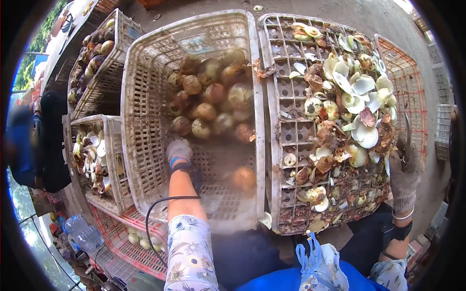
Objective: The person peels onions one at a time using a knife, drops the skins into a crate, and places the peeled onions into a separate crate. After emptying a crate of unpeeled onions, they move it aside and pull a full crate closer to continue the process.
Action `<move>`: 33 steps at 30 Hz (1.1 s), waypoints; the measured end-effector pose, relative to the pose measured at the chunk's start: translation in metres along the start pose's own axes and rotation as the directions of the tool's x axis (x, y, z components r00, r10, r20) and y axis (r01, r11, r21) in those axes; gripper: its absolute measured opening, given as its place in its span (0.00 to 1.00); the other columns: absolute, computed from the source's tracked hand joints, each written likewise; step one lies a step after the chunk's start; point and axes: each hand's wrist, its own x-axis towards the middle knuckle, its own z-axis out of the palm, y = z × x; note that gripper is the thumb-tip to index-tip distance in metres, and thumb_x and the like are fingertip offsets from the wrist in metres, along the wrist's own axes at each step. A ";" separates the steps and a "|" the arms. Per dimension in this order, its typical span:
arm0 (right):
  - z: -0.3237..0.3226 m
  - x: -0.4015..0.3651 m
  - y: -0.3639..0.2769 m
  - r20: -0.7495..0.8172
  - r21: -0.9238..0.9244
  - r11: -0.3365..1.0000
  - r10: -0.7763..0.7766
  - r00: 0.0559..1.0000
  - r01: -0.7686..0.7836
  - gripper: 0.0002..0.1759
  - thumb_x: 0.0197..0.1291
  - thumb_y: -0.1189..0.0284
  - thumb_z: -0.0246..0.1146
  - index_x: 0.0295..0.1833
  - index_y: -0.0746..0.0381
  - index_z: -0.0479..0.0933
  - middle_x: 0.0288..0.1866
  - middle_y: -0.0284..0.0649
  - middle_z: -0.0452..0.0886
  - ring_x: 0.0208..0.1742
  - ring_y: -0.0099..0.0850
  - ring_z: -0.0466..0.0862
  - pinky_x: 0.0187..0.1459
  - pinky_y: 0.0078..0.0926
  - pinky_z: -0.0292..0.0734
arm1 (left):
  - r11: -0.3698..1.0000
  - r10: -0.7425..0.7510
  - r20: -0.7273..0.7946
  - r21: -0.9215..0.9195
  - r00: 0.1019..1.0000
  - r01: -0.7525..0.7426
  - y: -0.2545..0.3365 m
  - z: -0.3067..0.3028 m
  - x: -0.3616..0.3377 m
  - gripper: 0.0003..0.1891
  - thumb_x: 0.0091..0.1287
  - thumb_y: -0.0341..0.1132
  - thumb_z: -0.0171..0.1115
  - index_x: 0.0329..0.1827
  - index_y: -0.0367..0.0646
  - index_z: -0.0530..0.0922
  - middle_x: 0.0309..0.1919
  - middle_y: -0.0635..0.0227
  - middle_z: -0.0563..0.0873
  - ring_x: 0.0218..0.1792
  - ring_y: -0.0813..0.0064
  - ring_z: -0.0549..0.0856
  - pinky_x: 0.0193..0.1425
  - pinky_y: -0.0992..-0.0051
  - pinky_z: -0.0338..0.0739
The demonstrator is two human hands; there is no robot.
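My left hand point(179, 151), in a pale knit glove, reaches into a large dirty white plastic crate point(145, 165). It is nearest to a pile of unpeeled onions point(205, 111); its fingers are smeared and cannot be made out. One brown onion point(243, 178) lies apart toward the crate's front, blurred. At the right, my gloved right hand point(406, 182) is closed around a knife point(407, 128), its narrow blade pointing away from me. Beside that hand, onion peelings and cut layers point(361, 121) cover an upturned crate's gridded base point(286, 194).
Further crates stand at the left, one with onions point(97, 51), another with onion scraps point(94, 155). A red-and-white crate point(141, 228) below holds pale peeled onions point(144, 241). Plastic bottles point(83, 233) stand lower left. Another person point(41, 140) is at the far left.
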 end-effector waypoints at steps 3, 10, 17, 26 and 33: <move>0.008 -0.010 -0.026 -0.053 0.048 0.997 0.070 0.996 -0.068 0.25 0.62 0.82 0.63 0.65 0.70 0.70 0.52 0.41 0.80 0.48 0.24 0.77 0.50 0.23 0.76 | 0.997 0.046 0.151 0.052 0.988 -0.054 0.002 -0.018 0.006 0.20 0.62 0.39 0.58 0.56 0.40 0.79 0.57 0.45 0.81 0.58 0.47 0.81 0.62 0.57 0.77; 0.009 -0.018 -0.061 0.150 0.198 0.980 -0.032 0.988 0.001 0.25 0.55 0.85 0.57 0.61 0.68 0.72 0.50 0.42 0.79 0.49 0.30 0.80 0.51 0.27 0.77 | 0.989 0.039 0.289 -0.145 0.957 0.004 0.009 0.009 -0.029 0.22 0.61 0.38 0.63 0.56 0.36 0.78 0.54 0.47 0.84 0.56 0.51 0.83 0.59 0.59 0.79; -0.016 -0.023 -0.103 0.418 0.200 0.963 -0.253 0.873 0.183 0.28 0.52 0.80 0.62 0.62 0.66 0.72 0.56 0.56 0.78 0.57 0.50 0.81 0.59 0.37 0.75 | -0.492 0.346 0.132 -0.818 0.929 0.300 0.022 -0.088 -0.059 0.33 0.61 0.54 0.69 0.62 0.40 0.75 0.52 0.57 0.83 0.50 0.59 0.84 0.52 0.59 0.82; -0.035 -0.040 -0.101 0.131 0.458 0.791 -0.512 0.849 0.406 0.22 0.56 0.70 0.67 0.56 0.65 0.77 0.47 0.54 0.81 0.50 0.53 0.82 0.52 0.44 0.78 | -0.609 0.791 -0.361 -0.390 0.494 0.690 0.121 -0.255 -0.236 0.43 0.61 0.58 0.67 0.71 0.37 0.64 0.62 0.42 0.75 0.62 0.42 0.77 0.60 0.46 0.80; -0.051 -0.057 -0.105 0.031 0.383 0.825 -0.461 0.887 0.415 0.27 0.54 0.67 0.69 0.58 0.66 0.76 0.48 0.56 0.81 0.51 0.52 0.82 0.53 0.43 0.78 | -0.751 0.470 -0.346 -0.640 0.812 0.163 0.180 -0.233 -0.319 0.53 0.55 0.80 0.52 0.67 0.38 0.68 0.56 0.55 0.77 0.53 0.63 0.79 0.52 0.67 0.82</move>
